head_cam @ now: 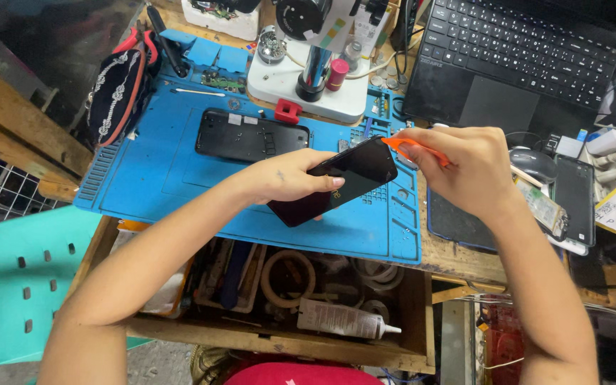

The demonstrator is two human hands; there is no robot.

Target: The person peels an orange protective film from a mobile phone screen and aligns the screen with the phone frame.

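On the blue mat (172,171), bare room lies left of and below the black back cover (251,135), wide enough for a hand to pass. Behind the mat the white microscope base (308,89) and the red block (288,110) bar the way. Right of the mat, the laptop (515,57), the mouse (532,162) and 1 dark phone (576,199) crowd the tabletop. Below the mat, the open drawer (415,314) is full of clutter.

Wooden workbench (16,135), teal chair (16,285)
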